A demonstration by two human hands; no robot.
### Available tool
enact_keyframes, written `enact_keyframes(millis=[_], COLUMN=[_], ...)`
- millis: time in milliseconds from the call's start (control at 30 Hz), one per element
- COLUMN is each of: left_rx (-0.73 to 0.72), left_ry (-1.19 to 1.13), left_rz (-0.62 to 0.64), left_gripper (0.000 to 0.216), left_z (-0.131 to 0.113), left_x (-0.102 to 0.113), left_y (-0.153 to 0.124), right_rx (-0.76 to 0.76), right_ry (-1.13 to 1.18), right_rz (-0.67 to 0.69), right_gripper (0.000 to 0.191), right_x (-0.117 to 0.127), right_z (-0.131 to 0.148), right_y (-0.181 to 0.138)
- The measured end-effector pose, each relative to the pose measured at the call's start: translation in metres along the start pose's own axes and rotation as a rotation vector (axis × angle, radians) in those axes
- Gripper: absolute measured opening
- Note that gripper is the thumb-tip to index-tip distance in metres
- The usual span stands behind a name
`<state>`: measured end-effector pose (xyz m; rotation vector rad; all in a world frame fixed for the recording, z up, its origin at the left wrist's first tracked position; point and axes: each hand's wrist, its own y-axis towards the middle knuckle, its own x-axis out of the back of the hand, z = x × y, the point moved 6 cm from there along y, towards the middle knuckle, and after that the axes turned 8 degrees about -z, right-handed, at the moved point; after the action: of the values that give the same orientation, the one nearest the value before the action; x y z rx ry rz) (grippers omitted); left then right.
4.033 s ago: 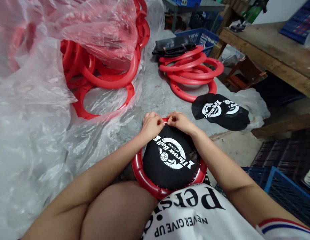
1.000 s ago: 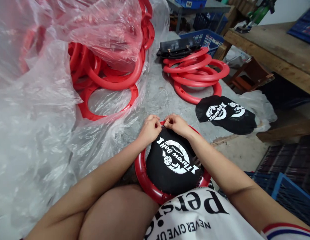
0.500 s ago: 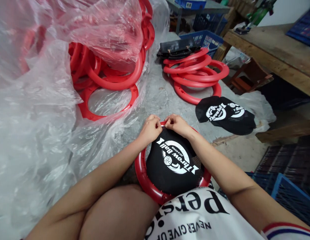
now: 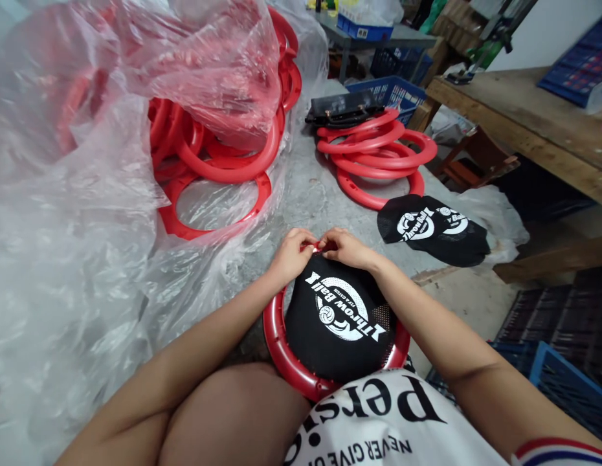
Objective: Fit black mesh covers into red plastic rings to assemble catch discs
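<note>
A red plastic ring (image 4: pixel 276 330) leans on my lap. Across its opening lies a black fabric disc (image 4: pixel 311 349) with a white "Throw Ball" print, its rim meeting the ring. At the far side of the ring, my left hand (image 4: pixel 294 255) pinches the edge of the fabric against the red plastic. Close beside it, my right hand (image 4: pixel 348 248) is closed with thumb and fingers on the same stretch of edge. The fingers hide the exact spot of contact.
Crumpled clear plastic (image 4: pixel 63 259) spreads over the left, with several red rings (image 4: pixel 233 169) inside. A stack of red rings (image 4: pixel 369 171), a black bag (image 4: pixel 344 109) and black fabric discs (image 4: pixel 432 230) lie at the right. A blue crate (image 4: pixel 563 382) stands lower right.
The view has tilted a little, so the background sits lower. Both hands stay at the ring's far edge; the right fingers have curled and shifted slightly.
</note>
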<state>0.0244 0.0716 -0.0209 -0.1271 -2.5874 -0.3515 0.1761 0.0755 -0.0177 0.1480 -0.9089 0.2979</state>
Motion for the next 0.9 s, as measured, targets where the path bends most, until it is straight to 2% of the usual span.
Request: enact_keyframes(millis=[67,133,233,333,433,533,733,900], left_rx=[-0.027,-0.111,-0.256,-0.306,-0.256,-0.187,-0.303,-0.147], left_ry=[0.019,0.169,0.483,0.668,0.696,0.678,0.746,0.686], left_rz=[-0.067,-0.11,-0.022,0.085,0.129,0.158,0.156,0.214], left_gripper=[0.019,0.014,0.011,0.015,0.018,0.014,0.019,0.019], left_z=[-0.008,-0.023,-0.044,-0.05,-0.043,-0.037,-0.051,-0.045], left_x=[0.01,0.018,0.012,-0.002,-0.01,-0.013,-0.013,-0.012], left_y=[-0.002,-0.007,-0.018,-0.025,-0.024,-0.02,-0.018,-0.01], right_rx=[-0.025,-0.083,-0.161,-0.19,-0.182,-0.159,-0.186,-0.19], right_ry=[-0.104,-0.18,-0.198,-0.152,-0.131,-0.128,-0.13,-0.115], right_rz=[-0.047,-0.146,-0.256,-0.309,-0.348,-0.329,-0.298,-0.299], right_gripper=[0.017,0.016,0.017,0.02,0.022,0.022,0.02,0.018], right_x=[0.011,0.023,0.032,0.029,0.026,0.025,0.027,0.028], right_z=[-0.003,-0.013,-0.035,-0.05,-0.053,-0.049,-0.046,-0.045], right_y=[-0.002,-0.007,-0.021,-0.036,-0.045,-0.047,-0.046,-0.047])
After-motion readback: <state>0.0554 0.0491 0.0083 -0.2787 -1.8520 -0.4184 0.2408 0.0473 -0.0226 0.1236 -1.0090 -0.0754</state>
